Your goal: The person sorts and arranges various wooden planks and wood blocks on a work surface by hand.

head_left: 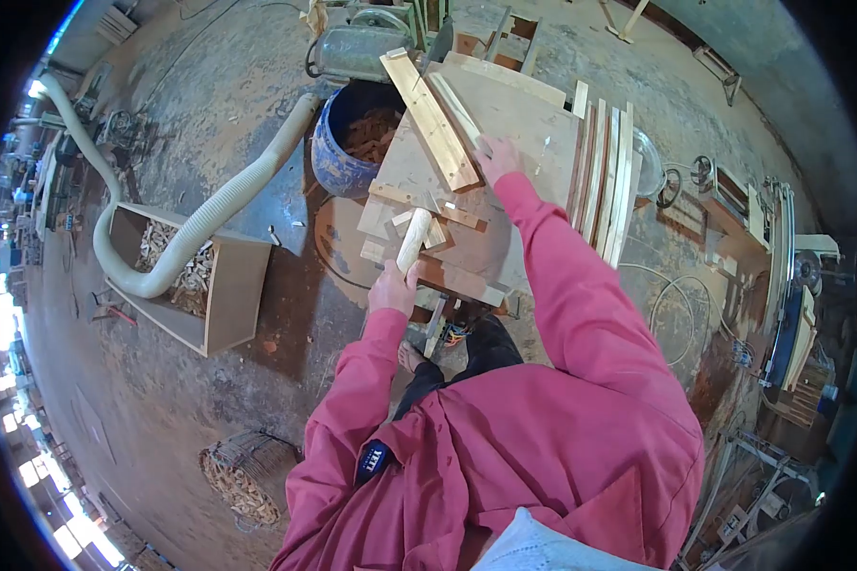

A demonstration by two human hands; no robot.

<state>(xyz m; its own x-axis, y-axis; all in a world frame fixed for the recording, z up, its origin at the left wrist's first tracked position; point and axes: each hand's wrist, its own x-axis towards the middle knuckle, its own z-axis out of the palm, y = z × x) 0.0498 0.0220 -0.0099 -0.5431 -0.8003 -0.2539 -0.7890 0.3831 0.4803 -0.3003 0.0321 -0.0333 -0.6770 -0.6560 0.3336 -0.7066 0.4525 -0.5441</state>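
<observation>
My left hand [392,289] is closed around the lower end of a short pale wooden stick [413,240], which points away from me above the near edge of the worktable [505,233]. My right hand [498,160] reaches farther across the table, its fingers at the near end of a narrow wooden strip [455,109] and seemingly closed on it. Just left of that strip a wide wooden plank [432,122] lies at a slant. Small wood blocks [462,216] sit beside the stick, close to the table's near left part.
Long wooden strips [602,181] lie along the table's right side. A blue drum [336,157] with wood scraps stands at the left, near a ribbed hose [243,186] running into an open box [233,285]. A basket of scraps [248,476] stands on the floor.
</observation>
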